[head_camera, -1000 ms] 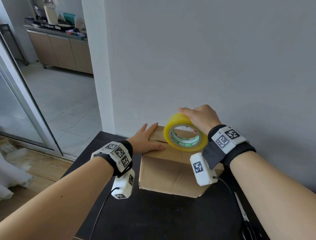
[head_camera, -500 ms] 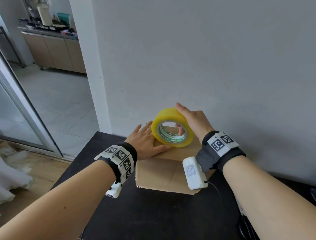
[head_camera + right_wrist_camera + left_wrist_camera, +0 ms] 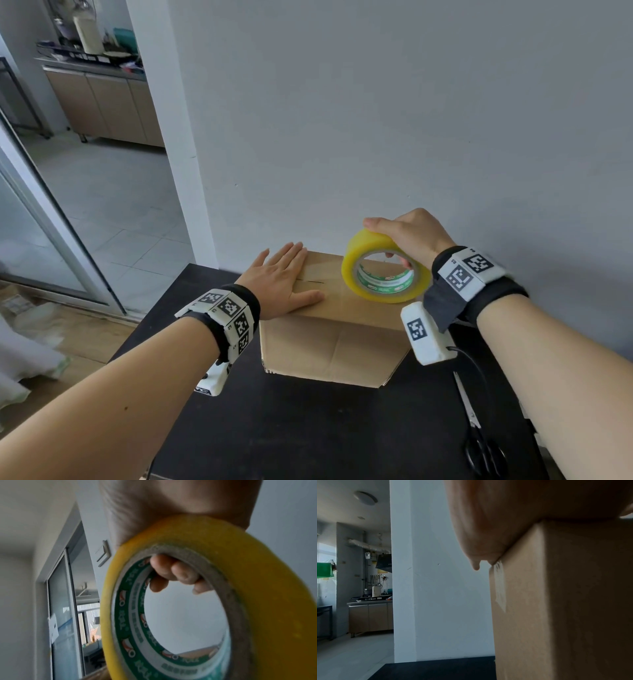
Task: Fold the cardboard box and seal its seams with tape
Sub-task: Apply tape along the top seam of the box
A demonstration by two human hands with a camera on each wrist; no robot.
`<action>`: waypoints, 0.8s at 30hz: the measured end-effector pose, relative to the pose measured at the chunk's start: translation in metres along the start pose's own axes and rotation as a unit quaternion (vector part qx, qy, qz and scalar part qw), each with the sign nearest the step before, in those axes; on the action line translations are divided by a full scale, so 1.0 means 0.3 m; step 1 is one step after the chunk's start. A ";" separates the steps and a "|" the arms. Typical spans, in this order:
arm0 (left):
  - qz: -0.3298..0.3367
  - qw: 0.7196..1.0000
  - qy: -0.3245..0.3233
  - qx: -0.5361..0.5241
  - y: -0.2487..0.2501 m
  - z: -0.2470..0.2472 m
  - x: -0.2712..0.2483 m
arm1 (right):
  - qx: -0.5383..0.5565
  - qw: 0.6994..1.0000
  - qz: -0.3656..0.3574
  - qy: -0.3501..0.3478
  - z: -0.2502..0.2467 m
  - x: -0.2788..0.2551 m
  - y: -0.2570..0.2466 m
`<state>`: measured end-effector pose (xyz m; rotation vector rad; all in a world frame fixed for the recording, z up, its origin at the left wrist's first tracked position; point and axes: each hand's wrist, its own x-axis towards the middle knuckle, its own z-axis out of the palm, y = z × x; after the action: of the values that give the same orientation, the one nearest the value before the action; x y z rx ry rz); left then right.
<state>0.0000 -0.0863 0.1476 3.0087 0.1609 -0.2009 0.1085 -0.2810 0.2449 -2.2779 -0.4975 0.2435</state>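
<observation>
A brown cardboard box (image 3: pixel 329 346) stands on the black table (image 3: pixel 308 435) against the grey wall, its top flaps folded down. My left hand (image 3: pixel 281 279) lies flat on the left part of the top, fingers straight, pressing the flaps; in the left wrist view the palm (image 3: pixel 496 520) rests on the box (image 3: pixel 565 601). My right hand (image 3: pixel 407 236) grips a yellow roll of tape (image 3: pixel 385 272) upright over the right part of the top. Its fingertips (image 3: pixel 173 573) curl through the core of the tape roll (image 3: pixel 257 588).
Black-handled scissors (image 3: pixel 479 442) lie on the table near my right forearm. The wall (image 3: pixel 411 120) rises just behind the box. The table's left edge drops to a wood floor, and a doorway beyond leads to a kitchen with cabinets (image 3: pixel 102 102).
The right hand has carried the tape roll to the right, from beside the left hand to the box's right part. The left hand stays flat on the top.
</observation>
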 end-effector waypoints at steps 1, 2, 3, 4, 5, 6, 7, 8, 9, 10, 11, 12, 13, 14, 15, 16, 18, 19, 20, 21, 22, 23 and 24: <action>-0.001 1.000 -0.002 -0.002 0.001 -0.001 0.000 | -0.023 1.000 -0.002 0.002 -0.012 0.000 0.007; 0.000 1.000 -0.003 -0.004 0.002 -0.004 0.000 | -0.041 0.999 -0.004 0.005 -0.018 0.000 0.010; 0.000 1.000 -0.004 -0.006 0.001 -0.004 0.003 | -0.053 0.998 -0.007 0.009 -0.020 0.000 0.012; 0.001 1.000 -0.005 -0.007 0.001 -0.005 0.004 | -0.064 0.998 -0.010 0.015 -0.019 0.000 0.013; 0.002 1.000 -0.007 -0.009 0.000 -0.003 0.005 | -0.071 0.997 -0.012 0.018 -0.016 0.000 0.011; 0.001 1.000 -0.009 -0.016 -0.002 -0.003 0.004 | -0.077 0.997 -0.012 0.020 -0.011 0.000 0.008; -0.003 0.999 -0.011 -0.036 -0.004 -0.005 0.003 | -0.080 0.996 -0.011 0.020 -0.009 0.000 0.006; -0.011 0.997 -0.014 -0.069 -0.003 -0.012 0.004 | -0.081 0.996 -0.009 0.021 -0.008 0.001 0.006; -0.026 0.993 -0.017 -0.112 0.000 -0.022 0.007 | -0.081 0.996 -0.007 0.022 -0.009 0.001 0.006; -0.043 0.987 -0.016 -0.154 0.007 -0.036 0.015 | -0.081 0.996 -0.006 0.023 -0.009 0.002 0.007; -0.058 0.981 -0.012 -0.184 0.018 -0.050 0.025 | -0.083 0.996 -0.007 0.025 -0.010 0.001 0.006; -0.066 0.979 -0.004 -0.194 0.035 -0.060 0.036 | -0.086 0.996 -0.008 0.026 -0.009 0.000 0.003; -0.064 0.980 0.007 -0.189 0.058 -0.064 0.047 | -0.089 0.996 -0.009 0.025 -0.008 -0.001 -0.001; -0.050 0.983 0.019 -0.178 0.083 -0.060 0.054 | -0.095 0.995 -0.008 0.023 -0.006 -0.002 -0.008; -0.029 0.985 0.029 -0.165 0.108 -0.047 0.061 | -0.103 0.994 -0.007 0.021 -0.004 -0.004 -0.016; -0.010 0.987 0.034 -0.155 0.131 -0.030 0.067 | -0.113 0.993 -0.005 0.020 -0.002 -0.004 -0.022; 0.013 0.989 0.033 -0.144 0.156 0.001 0.076 | -0.129 0.991 0.000 0.017 0.002 -0.007 -0.032; 0.015 0.990 0.033 -0.140 0.158 0.009 0.081 | -0.134 0.991 0.000 0.018 0.004 -0.007 -0.036; 0.015 0.990 0.032 -0.136 0.156 0.012 0.085 | -0.137 0.990 -0.003 0.021 0.007 -0.005 -0.037; 0.014 0.991 0.030 -0.133 0.153 0.012 0.086 | -0.136 0.990 -0.007 0.025 0.009 -0.006 -0.039; 0.014 0.991 0.027 -0.129 0.152 0.013 0.085 | -0.128 0.991 -0.011 0.026 0.012 -0.005 -0.040; 0.014 0.992 0.025 -0.124 0.152 0.012 0.082 | -0.115 0.993 -0.013 0.028 0.013 -0.005 -0.041; 0.015 0.993 0.024 -0.117 0.154 0.012 0.079 | -0.094 0.995 -0.012 0.029 0.014 0.000 -0.036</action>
<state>0.0283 -0.1300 0.1462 2.7821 0.1337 -0.0998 0.1041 -0.2716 0.2499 -2.4521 -0.5359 0.1238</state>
